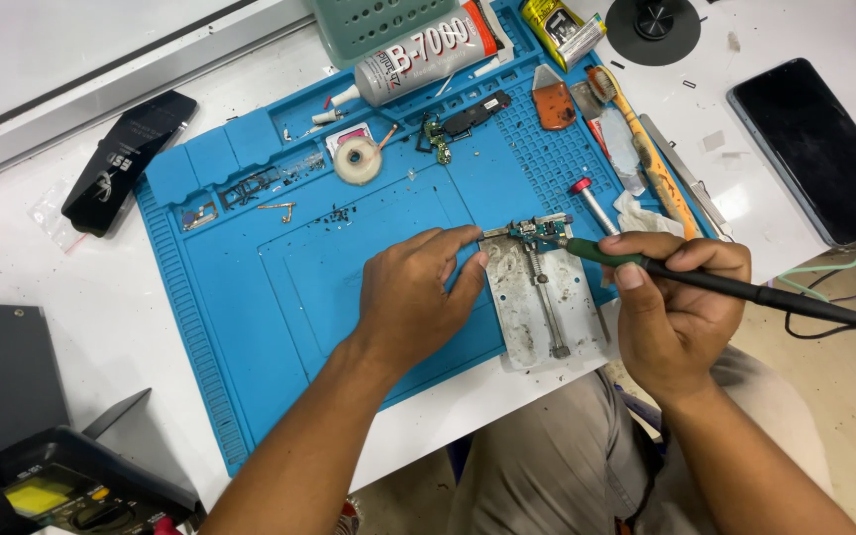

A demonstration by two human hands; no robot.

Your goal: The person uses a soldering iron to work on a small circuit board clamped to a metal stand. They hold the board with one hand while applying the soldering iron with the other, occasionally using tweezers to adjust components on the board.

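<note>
- right hand (681, 312) fingers clamped pen-style round a soldering iron (705, 280); green grip section by the fingertips, black handle and cable trailing off right; long axis runs right to left, slightly upward, tip aimed left
- tip sits on or just at a small circuit board (537, 231) held at the top edge of a metal board holder (547, 302); actual contact too small to tell
- board lies just left of and above the right fingertips; right hand is the nearer one to the tip, left comes at it from the other side
- left hand (410, 297) palm down on the blue silicone mat (250, 297); fingers together and stretched right, index tip touching the holder's upper left corner, gripping nothing
- holder: flat, dull grey, stained plate with a sprung rail down its middle; long axis runs away from the person
- mat: ribbed rim, moulded compartments along its far edge, tiny screws and parts scattered
- further out: tape roll (358, 160); glue tube (428, 52); red-capped tool (593, 203) just beside the board; yellow-handled brush (646, 149); dark phone (819, 149) far right; black phone back (129, 159) far left; multimeter (71, 490) near left corner
</note>
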